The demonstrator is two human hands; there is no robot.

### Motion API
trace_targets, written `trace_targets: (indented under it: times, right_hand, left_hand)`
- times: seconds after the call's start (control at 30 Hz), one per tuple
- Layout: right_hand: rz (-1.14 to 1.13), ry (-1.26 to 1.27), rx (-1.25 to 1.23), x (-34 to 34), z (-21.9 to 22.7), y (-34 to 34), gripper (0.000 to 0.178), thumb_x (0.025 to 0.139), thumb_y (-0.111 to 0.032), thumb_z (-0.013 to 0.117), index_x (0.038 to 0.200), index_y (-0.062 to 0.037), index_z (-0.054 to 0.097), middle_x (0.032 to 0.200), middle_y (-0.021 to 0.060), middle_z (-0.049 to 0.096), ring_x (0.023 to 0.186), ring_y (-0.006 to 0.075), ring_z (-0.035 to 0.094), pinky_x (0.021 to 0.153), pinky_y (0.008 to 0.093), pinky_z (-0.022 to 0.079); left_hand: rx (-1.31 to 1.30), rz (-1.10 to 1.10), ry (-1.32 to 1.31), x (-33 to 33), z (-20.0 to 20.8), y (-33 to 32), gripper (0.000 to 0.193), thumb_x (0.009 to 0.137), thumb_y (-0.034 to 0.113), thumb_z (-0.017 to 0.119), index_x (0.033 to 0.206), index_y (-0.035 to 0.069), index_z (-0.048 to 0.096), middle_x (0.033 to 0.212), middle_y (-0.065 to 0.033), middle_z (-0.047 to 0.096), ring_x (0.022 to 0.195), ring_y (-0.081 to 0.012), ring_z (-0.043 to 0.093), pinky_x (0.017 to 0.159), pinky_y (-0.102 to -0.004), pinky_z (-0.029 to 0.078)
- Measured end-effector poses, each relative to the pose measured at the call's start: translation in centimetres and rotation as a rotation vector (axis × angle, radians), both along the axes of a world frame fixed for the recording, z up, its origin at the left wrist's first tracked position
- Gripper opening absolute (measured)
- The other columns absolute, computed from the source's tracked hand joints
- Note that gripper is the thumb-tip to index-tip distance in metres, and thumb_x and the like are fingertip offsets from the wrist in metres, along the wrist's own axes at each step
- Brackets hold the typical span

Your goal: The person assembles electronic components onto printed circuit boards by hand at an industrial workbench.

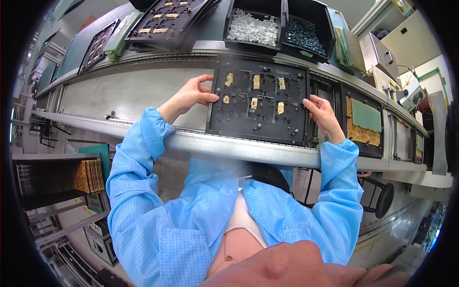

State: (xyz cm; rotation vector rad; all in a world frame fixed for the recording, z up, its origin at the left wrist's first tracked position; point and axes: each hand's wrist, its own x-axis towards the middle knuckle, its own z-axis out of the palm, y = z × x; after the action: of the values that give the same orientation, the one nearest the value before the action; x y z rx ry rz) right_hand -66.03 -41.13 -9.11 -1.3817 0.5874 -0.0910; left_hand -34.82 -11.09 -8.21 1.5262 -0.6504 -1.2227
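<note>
A black rectangular pallet with cut-outs and small metal pins lies over the conveyor rails in front of me. Two rows of tan tape pieces are stuck on its face. My left hand grips its left edge, thumb on the rim and fingers curled around the side. At the opposite edge my right hand pinches the rim, the thumb side against the frame. Both sets of fingertips are partly hidden by the pallet.
Behind the conveyor rail stand a black bin of clear white parts and a bin of dark blue parts. Stacked black pallets lean at the back left. Further right, another pallet holds a green board. A rack of boards stands lower left.
</note>
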Motion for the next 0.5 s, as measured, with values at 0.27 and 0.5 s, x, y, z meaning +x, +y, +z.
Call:
trace_targets:
  times: [0.27, 0.5]
  right_hand:
    - [-0.131, -0.093, 0.032, 0.4, 0.3, 2.0, 0.031, 0.098, -0.021, 0.065, 0.12, 0.0, 0.062, 0.102, 0.0, 0.069, 0.082, 0.0031, 0.062, 0.066, 0.0172, 0.049]
    - [-0.189, -0.063, 0.073, 0.6, 0.9, 2.7, 0.036, 0.098, -0.02, 0.066, 0.123, 0.0047, 0.059, 0.104, 0.0033, 0.069, 0.084, 0.006, 0.065, 0.067, 0.0191, 0.054]
  left_hand:
    - [-0.117, -0.014, 0.041, 0.3, 0.7, 0.5, 0.074, 0.086, 0.013, 0.076, 0.147, -0.001, 0.037, 0.106, -0.013, 0.072, 0.092, -0.017, 0.069, 0.08, -0.0318, 0.056]
    - [-0.094, 0.011, 0.072, 0.2, 0.9, 0.9, 0.076, 0.084, 0.017, 0.077, 0.147, 0.0, 0.038, 0.109, -0.0131, 0.072, 0.094, -0.0174, 0.069, 0.081, -0.0321, 0.055]
